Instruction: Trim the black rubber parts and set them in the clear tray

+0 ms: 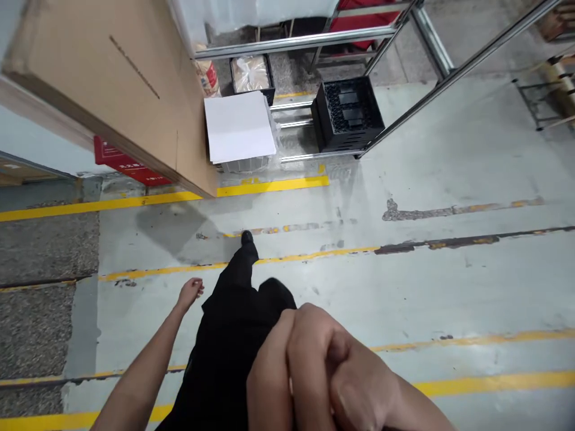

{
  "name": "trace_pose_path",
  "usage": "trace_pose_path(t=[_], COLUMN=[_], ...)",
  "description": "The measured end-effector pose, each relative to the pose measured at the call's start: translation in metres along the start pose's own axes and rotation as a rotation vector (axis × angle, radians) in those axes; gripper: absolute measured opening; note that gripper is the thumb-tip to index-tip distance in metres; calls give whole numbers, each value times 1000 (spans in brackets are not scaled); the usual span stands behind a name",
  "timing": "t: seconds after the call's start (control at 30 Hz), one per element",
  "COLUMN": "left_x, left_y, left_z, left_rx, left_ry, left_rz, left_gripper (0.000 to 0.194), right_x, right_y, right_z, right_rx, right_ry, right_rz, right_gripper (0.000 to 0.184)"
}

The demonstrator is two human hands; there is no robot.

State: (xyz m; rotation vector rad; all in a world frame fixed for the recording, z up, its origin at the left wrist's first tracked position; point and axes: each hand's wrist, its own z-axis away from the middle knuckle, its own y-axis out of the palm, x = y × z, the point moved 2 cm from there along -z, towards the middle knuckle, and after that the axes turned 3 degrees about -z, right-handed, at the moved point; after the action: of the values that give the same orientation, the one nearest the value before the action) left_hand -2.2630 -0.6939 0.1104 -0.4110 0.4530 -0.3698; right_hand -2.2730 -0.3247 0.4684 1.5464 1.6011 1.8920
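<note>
My left hand (191, 293) hangs low at my left side above the floor, its fingers loosely bent with gaps between them and nothing seen in it. Very near the camera, my right hand (314, 371) is raised in front of my body, with fingers curled in and the thumb bent beside them. No object shows in the right hand, though its palm is mostly hidden. Neither hand touches anything around it. My dark trousers (238, 299) and one black shoe (247, 237) show between the hands, over the pale floor (341, 293).
A big cardboard box (121, 78) stands at the left, with a red box (130, 164) behind it. Further ahead, a metal-framed rack (296, 42) holds black crates (350, 108) and a container topped by white sheets (240, 127). Yellow lines (274, 187) cross the worn floor.
</note>
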Motion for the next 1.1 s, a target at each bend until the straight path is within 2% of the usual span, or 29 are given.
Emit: trace_pose_path(t=[0.07, 0.1, 0.17, 0.27, 0.37, 0.47, 0.53, 0.57, 0.63, 0.7, 0.8, 0.93, 1.0, 1.1], left_x=[-100, -150, -248, -382, -492, -568, -599, -608, -617, -616, -610, -612, -616, -622], left_y=[12, 20, 40, 83, 134, 181, 203, 210, 215, 210, 191, 175, 176, 185], left_z=[-53, -79, -129, -207, -292, -376, -421, -439, -462, -470, -464, -463, -471, -486], left_rx=[9, 8, 10, 33, 50, 32, 13, 4, -12, -19, 1, 36, 39, 36], left_ry=[17, 28, 53, 71, 33, -65, -130, -157, -205, -260, -339, -422, -457, -454], left_rz=[79, 131, 254, 460, 659, 827, 918, 957, 1017, 1040, 1032, 1005, 989, 997], left_gripper=[31, 32, 33, 34, 36, 42, 46, 48, 48, 43, 35, 40, 45, 48], right_x=[33, 50, 82, 112, 118, 111, 107, 105, 103, 104, 107, 106, 100, 87], right_y=[-54, -83, -148, -262, -388, -504, -563, -586, -618, -636, -648, -667, -692, -757], right_z=[-38, -54, -81, -110, -135, -154, -160, -161, -161, -161, -169, -195, -217, -263], right_rx=[-10, -55, -229, -532, -757, -979, -1134, -1204, -1293, -1335, -1357, -1418, -1480, -1597], right_ry=[-59, -101, -182, -140, 30, 162, 189, 195, 229, 281, 334, 326, 301, 256], right_rz=[-136, -188, -220, -195, -197, -120, -88, -85, -94, -97, -77, -1, 51, 113], right_gripper=[53, 48, 35, 24, 28, 33, 34, 34, 35, 38, 41, 43, 42, 45])
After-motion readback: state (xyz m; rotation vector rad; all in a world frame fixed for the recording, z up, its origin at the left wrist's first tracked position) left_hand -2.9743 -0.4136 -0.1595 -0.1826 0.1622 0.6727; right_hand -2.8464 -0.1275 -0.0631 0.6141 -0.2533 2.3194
